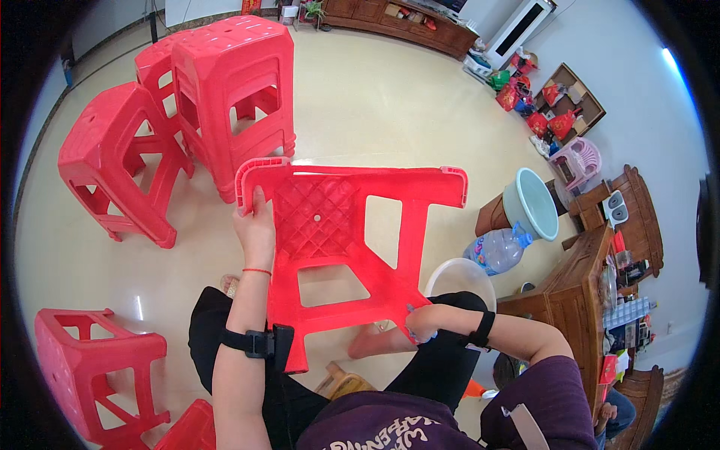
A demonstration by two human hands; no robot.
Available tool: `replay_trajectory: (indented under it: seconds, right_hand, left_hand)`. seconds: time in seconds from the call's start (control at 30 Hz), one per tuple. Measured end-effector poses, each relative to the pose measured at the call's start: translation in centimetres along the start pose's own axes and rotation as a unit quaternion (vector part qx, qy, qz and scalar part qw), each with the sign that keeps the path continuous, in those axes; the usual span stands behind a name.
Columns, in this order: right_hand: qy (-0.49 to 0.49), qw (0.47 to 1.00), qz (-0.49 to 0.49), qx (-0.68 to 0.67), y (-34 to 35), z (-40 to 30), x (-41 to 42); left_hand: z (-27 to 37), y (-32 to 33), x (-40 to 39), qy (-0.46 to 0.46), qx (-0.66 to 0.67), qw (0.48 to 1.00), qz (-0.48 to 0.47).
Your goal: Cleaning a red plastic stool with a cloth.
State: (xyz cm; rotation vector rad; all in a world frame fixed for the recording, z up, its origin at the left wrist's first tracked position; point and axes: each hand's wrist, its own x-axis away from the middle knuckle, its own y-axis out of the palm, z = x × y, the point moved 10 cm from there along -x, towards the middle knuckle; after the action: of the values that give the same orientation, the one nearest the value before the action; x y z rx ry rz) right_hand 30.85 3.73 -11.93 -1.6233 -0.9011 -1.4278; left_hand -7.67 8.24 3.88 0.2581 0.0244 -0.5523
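Note:
A red plastic stool (320,236) is held tipped over in front of me, its ribbed seat underside and legs showing. My left hand (256,219) grips the end of a leg at its upper left, thumb on the near face. My right hand (422,323) is closed around a leg end at the lower right. Bits of what looks like a grey-blue cloth show between that hand and the leg. Beyond my left hand stand a stack of red stools (233,67) and a separate red stool (107,160).
At lower left is another red stool (90,365), with part of one more (191,427) below. To my right are a white bucket (461,275), a large plastic bottle (498,253), a pale blue basin (537,202) and a wooden cabinet (568,292). A person's hand (607,410) shows at far right.

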Motion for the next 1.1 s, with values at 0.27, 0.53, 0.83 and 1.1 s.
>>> replay_trajectory:
  seconds: [0.27,0.53,0.83,1.1]
  right_hand:
    - [0.086,0.958,0.272,0.032,-2.5,1.9,1.2]
    - [0.042,0.969,0.237,0.058,-7.4,2.5,-2.1]
    - [0.137,0.924,0.345,0.094,-18.6,7.7,-12.0]
    - [0.257,0.854,0.401,0.208,-21.8,13.5,-19.9]
  left_hand:
    - [0.4,1.1,-0.4,0.04,-0.025,0.998,-0.041]
    - [0.5,0.2,-0.6,0.055,-0.082,0.995,-0.023]
    - [0.3,0.3,0.0,0.018,-0.064,0.997,-0.024]
    - [1.0,-0.4,0.4,-0.016,-0.203,0.978,-0.038]
